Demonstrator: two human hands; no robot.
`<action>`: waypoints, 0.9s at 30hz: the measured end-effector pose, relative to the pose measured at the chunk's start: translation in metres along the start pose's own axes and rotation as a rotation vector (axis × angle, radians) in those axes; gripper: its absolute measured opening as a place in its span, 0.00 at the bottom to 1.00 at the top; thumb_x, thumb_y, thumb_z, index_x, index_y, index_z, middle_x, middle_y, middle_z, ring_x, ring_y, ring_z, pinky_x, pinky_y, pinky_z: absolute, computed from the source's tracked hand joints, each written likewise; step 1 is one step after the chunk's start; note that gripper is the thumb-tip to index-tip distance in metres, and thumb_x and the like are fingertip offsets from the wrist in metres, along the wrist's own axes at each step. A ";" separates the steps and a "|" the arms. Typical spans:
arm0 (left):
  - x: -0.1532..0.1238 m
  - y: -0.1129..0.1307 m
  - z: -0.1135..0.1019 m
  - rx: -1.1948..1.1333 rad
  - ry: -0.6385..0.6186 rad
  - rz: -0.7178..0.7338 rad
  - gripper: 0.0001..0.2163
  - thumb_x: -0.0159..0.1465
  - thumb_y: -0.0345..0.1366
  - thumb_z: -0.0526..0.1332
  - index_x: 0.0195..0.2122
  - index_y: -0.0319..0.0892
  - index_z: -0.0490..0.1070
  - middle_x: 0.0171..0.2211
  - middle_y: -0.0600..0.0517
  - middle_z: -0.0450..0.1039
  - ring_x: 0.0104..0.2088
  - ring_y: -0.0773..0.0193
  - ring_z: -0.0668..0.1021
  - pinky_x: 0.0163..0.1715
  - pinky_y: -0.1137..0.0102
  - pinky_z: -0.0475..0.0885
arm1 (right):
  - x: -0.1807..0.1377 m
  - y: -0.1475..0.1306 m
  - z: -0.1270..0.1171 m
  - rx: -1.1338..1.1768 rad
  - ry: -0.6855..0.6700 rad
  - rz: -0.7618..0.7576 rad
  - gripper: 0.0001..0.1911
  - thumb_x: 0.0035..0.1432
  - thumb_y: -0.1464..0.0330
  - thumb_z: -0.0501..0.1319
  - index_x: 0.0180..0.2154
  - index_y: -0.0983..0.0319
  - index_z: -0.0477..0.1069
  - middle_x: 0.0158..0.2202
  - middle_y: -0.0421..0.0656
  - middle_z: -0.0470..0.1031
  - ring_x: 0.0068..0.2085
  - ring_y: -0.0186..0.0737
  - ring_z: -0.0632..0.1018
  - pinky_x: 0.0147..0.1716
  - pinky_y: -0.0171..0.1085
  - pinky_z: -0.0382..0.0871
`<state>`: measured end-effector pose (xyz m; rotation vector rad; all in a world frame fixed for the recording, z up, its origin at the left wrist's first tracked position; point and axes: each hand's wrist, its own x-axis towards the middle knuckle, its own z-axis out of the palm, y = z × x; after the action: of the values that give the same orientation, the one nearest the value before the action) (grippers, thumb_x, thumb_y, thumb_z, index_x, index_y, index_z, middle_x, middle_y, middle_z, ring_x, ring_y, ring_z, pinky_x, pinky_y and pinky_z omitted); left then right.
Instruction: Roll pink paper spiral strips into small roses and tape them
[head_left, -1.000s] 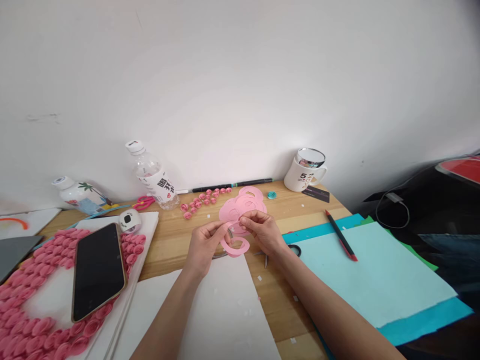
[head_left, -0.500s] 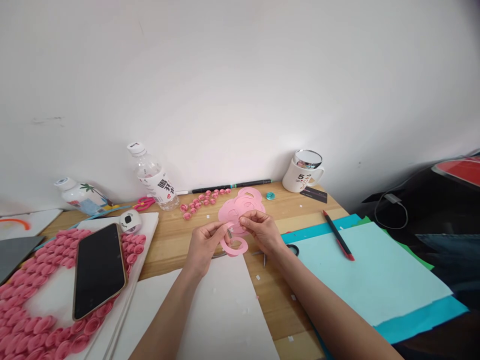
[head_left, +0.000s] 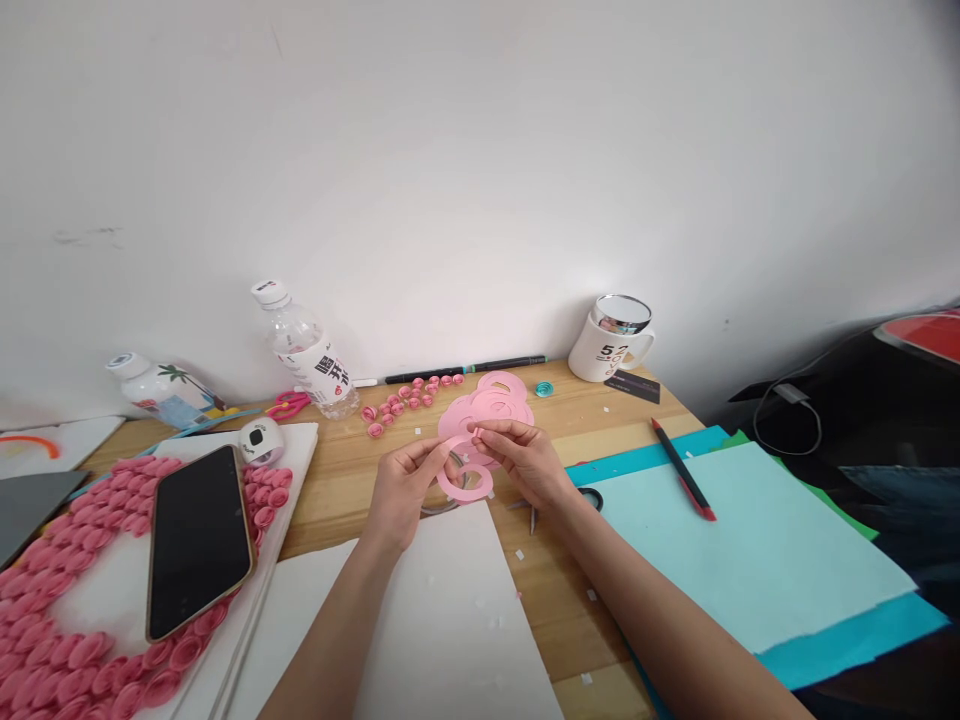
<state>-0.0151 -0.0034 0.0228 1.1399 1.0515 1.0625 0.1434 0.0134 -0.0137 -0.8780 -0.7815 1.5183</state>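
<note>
A pink spiral strip of paper (head_left: 448, 489) hangs in a loop between my hands. My left hand (head_left: 400, 488) pinches it between thumb and fingers. At the strip's other end, my right hand (head_left: 525, 465) has thumb and fingertips closed on a small curled part. Just behind the fingers lies a pile of flat pink paper spirals (head_left: 504, 402). Several small rolled pink paper flowers (head_left: 406, 393) rest to the left of that pile, and a teal rolled paper coil (head_left: 544, 389) to its right. A grey ring-shaped thing, partly hidden, is under the strip.
White board (head_left: 442, 620) lies below my forearms. Left are a phone (head_left: 201, 545) on a flower-covered board, a clear bottle (head_left: 319, 365) and pink scissors (head_left: 289, 404). Right are a mug (head_left: 596, 352), a black card (head_left: 634, 387), pale blue sheets (head_left: 757, 560) and a pen (head_left: 682, 470).
My right fingers have shifted slightly, and a small curled end now shows at their tips. The hanging loop has moved a little up and left. The view has shifted slightly.
</note>
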 end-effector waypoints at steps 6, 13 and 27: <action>0.000 0.000 0.000 0.003 -0.018 -0.020 0.08 0.56 0.38 0.60 0.26 0.38 0.74 0.19 0.55 0.67 0.22 0.70 0.69 0.26 0.73 0.67 | 0.000 0.001 -0.001 -0.034 0.006 -0.013 0.08 0.40 0.67 0.69 0.27 0.61 0.75 0.28 0.40 0.77 0.28 0.30 0.75 0.33 0.33 0.70; -0.003 0.000 0.003 0.024 -0.063 -0.038 0.10 0.56 0.39 0.60 0.23 0.38 0.72 0.19 0.54 0.67 0.22 0.71 0.67 0.27 0.73 0.67 | -0.002 0.003 -0.001 -0.079 -0.024 -0.081 0.07 0.40 0.68 0.69 0.23 0.62 0.73 0.22 0.37 0.74 0.25 0.30 0.73 0.28 0.31 0.68; -0.001 0.000 0.002 0.021 -0.032 -0.036 0.09 0.55 0.39 0.60 0.26 0.38 0.74 0.19 0.53 0.67 0.23 0.69 0.68 0.25 0.73 0.66 | -0.001 0.000 -0.001 -0.084 -0.017 -0.036 0.09 0.40 0.66 0.69 0.27 0.62 0.74 0.25 0.40 0.76 0.27 0.32 0.74 0.30 0.33 0.70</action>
<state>-0.0129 -0.0048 0.0237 1.1470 1.0568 1.0035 0.1444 0.0118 -0.0144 -0.9090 -0.8743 1.4719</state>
